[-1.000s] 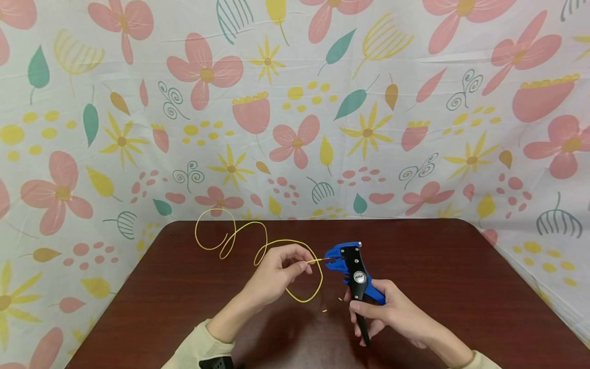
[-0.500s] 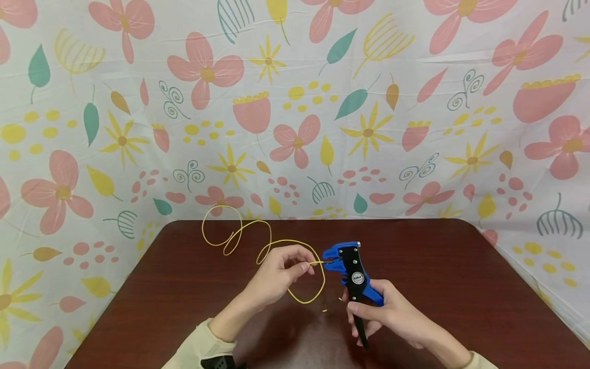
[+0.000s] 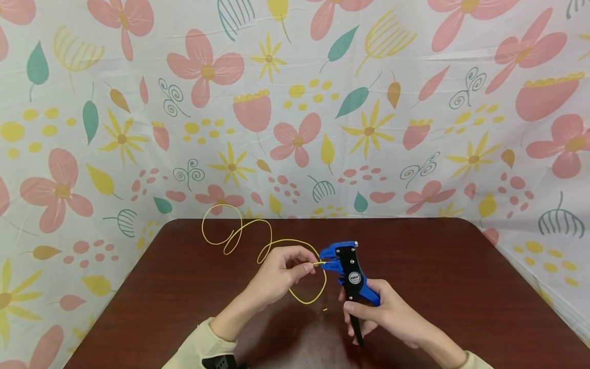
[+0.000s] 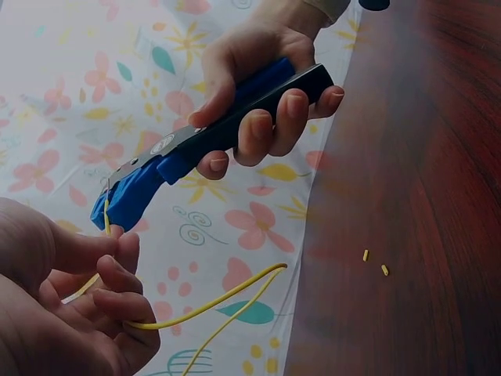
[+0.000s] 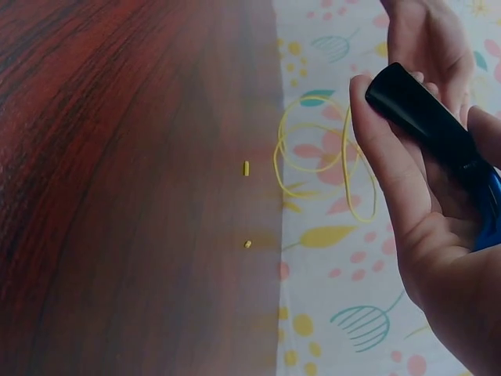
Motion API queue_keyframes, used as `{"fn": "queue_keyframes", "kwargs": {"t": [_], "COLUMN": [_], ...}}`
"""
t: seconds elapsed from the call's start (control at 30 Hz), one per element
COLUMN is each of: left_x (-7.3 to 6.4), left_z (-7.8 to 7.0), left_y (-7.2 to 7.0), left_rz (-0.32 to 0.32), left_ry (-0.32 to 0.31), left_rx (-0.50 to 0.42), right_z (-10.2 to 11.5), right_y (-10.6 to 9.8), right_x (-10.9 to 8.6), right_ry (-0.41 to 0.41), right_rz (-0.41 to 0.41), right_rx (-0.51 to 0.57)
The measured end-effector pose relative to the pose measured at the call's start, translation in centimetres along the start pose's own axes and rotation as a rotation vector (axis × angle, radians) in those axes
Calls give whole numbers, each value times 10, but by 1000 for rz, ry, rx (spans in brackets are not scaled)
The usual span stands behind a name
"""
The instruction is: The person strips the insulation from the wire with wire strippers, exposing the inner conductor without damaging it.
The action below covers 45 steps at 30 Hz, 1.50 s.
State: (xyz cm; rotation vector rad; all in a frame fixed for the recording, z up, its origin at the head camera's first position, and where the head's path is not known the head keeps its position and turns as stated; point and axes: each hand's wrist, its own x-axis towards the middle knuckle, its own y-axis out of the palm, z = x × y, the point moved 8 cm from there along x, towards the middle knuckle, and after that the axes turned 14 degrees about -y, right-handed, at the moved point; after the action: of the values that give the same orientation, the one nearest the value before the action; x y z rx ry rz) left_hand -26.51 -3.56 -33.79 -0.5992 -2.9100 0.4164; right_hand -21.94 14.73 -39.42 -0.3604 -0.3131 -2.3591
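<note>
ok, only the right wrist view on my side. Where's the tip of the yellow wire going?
Observer: Head view: the yellow wire enters the open end of the blue-and-black tool.
Operator: Anything steadying it?
Observer: Yes, the left grip pinches it just short of the tool.
Operator: Any marking on the tool's side?
Observer: A round, silvery badge on the black body. Lettering too small to read.

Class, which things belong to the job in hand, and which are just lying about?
Job in hand:
thin yellow wire, pinched by left hand
blue-and-black wire stripper, gripped by right hand

Just lying about:
two tiny yellow tubular scraps on dark brown table
</note>
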Motion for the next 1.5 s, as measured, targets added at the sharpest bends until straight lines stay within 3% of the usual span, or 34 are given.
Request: {"fn": "queue_keyframes", "kwargs": {"t": [0.67, 0.97, 1.5], "left_x": [1, 1, 3], "left_z": [4, 4, 5], "left_y": [-3, -2, -2], "left_rz": [-43, -35, -36], "left_ry": [-38, -40, -52], "left_rx": [21, 38, 67], "right_z": [-3, -3, -3], "right_y": [3, 3, 6], "right_x": [-1, -2, -1], "right_ry": [9, 32, 5], "right_rz": [5, -16, 19], "right_rx": [28, -8, 7]}}
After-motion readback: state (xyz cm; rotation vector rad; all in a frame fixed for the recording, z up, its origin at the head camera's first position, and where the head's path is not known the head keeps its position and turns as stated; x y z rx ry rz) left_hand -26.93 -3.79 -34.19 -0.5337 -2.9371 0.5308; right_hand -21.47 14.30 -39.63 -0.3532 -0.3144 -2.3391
